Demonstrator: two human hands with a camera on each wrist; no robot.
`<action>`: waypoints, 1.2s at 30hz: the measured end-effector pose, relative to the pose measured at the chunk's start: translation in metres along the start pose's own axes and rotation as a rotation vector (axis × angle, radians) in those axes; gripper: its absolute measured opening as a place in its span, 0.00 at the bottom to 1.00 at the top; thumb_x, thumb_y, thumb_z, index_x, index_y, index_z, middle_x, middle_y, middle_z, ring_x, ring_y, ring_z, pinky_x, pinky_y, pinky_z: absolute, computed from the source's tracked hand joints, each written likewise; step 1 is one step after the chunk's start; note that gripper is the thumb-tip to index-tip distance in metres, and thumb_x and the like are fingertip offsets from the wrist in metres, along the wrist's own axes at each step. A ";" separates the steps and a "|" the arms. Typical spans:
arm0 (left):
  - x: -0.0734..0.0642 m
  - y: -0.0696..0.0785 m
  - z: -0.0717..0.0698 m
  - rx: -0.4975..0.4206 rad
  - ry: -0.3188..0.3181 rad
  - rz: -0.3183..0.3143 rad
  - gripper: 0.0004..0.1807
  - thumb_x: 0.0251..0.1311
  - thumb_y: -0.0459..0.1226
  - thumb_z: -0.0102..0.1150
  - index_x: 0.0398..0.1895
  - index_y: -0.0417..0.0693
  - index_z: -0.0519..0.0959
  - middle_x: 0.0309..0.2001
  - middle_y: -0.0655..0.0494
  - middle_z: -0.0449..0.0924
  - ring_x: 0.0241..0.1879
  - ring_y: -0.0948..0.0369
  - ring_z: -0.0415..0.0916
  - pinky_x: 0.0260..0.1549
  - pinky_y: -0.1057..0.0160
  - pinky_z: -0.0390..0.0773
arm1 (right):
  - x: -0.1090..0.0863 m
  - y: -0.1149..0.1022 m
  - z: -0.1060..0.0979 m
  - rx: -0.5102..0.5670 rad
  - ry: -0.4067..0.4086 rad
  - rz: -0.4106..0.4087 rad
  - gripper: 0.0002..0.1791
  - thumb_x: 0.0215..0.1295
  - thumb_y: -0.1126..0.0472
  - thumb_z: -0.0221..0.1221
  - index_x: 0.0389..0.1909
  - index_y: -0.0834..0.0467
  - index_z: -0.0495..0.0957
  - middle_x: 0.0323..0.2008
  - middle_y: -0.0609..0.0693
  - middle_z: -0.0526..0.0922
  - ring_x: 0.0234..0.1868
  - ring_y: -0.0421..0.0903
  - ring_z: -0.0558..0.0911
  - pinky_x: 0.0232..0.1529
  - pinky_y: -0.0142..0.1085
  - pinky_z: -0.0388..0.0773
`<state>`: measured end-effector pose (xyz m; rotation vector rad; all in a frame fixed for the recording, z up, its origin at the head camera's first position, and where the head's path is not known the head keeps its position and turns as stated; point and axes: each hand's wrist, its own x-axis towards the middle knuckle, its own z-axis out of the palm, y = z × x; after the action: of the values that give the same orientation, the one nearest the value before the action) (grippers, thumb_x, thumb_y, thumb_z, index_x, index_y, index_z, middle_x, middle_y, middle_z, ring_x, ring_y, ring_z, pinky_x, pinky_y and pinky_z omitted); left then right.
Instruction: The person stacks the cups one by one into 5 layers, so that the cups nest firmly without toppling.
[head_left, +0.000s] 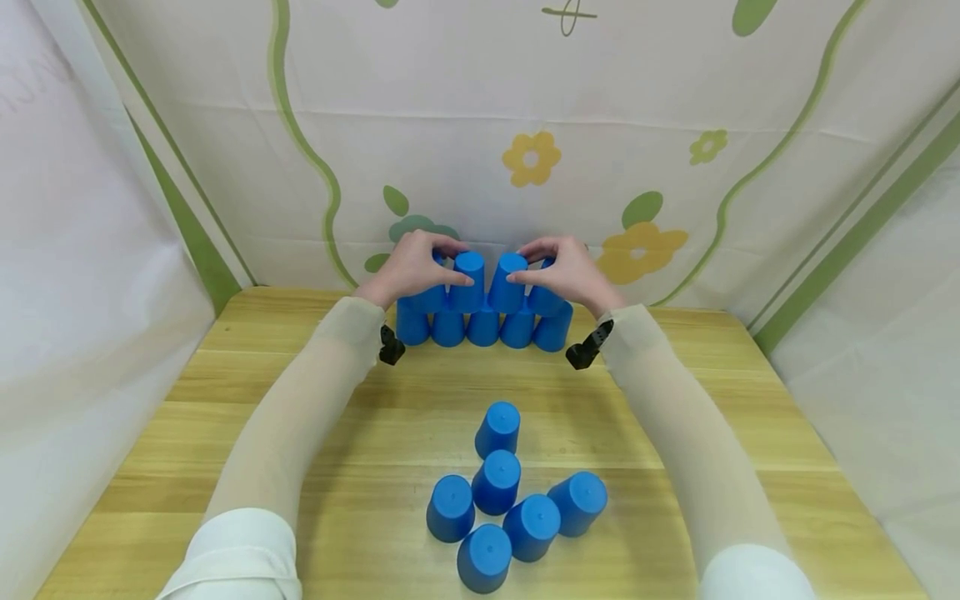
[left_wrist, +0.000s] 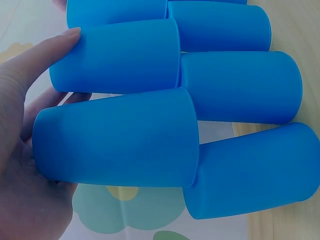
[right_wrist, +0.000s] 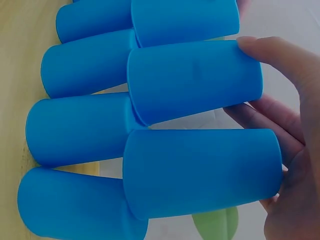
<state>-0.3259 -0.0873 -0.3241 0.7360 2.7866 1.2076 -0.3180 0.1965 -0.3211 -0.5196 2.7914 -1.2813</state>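
Upside-down blue cups form two tiers against the back cloth, with several in the bottom row (head_left: 483, 330) and several above. My left hand (head_left: 411, 268) pinches the left inner upper cup (head_left: 468, 283), thumb in front and fingers behind. Close by, my right hand (head_left: 576, 273) pinches the right inner upper cup (head_left: 506, 285) in the same way. The left outer upper cup (left_wrist: 115, 140) stands by the left palm. Beside the right palm is the right outer upper cup (right_wrist: 200, 170). Each upper cup straddles lower ones; the hands partly hide the outer cups in the head view.
Several more upside-down blue cups stand nearer on the wooden table (head_left: 360, 475), among them a rear one (head_left: 498, 429) and a right one (head_left: 579, 502). A white cloth with printed flowers (head_left: 531, 158) hangs right behind the stack, and cloth walls flank both sides.
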 end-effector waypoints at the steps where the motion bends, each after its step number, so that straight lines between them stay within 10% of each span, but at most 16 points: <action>1: 0.000 0.000 0.000 -0.001 0.000 0.001 0.31 0.58 0.48 0.75 0.63 0.48 0.81 0.53 0.53 0.82 0.52 0.53 0.77 0.49 0.54 0.79 | 0.000 0.000 0.000 -0.002 0.000 0.000 0.31 0.56 0.40 0.74 0.56 0.54 0.83 0.49 0.47 0.84 0.51 0.50 0.79 0.54 0.48 0.78; 18: -0.005 0.007 -0.014 -0.053 0.080 0.049 0.41 0.55 0.50 0.77 0.71 0.49 0.73 0.64 0.50 0.76 0.63 0.49 0.69 0.57 0.48 0.74 | -0.006 -0.007 -0.014 -0.032 0.031 -0.064 0.40 0.58 0.38 0.72 0.66 0.56 0.77 0.62 0.51 0.79 0.68 0.56 0.70 0.65 0.57 0.68; 25: -0.023 0.024 -0.028 -0.090 0.160 0.150 0.39 0.54 0.49 0.78 0.70 0.54 0.75 0.65 0.56 0.77 0.64 0.55 0.70 0.61 0.47 0.71 | -0.023 -0.021 -0.032 -0.039 0.093 -0.106 0.38 0.55 0.36 0.72 0.65 0.47 0.78 0.61 0.44 0.80 0.68 0.49 0.70 0.67 0.57 0.64; 36: -0.058 0.040 -0.014 0.009 0.101 0.280 0.38 0.55 0.49 0.77 0.69 0.50 0.76 0.66 0.57 0.76 0.66 0.57 0.69 0.65 0.46 0.68 | -0.065 -0.032 -0.042 -0.092 0.084 -0.222 0.34 0.56 0.41 0.74 0.62 0.48 0.81 0.60 0.42 0.81 0.68 0.46 0.70 0.68 0.61 0.61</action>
<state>-0.2608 -0.0977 -0.2959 1.1275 2.8421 1.3060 -0.2539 0.2281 -0.2775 -0.8207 2.9422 -1.2413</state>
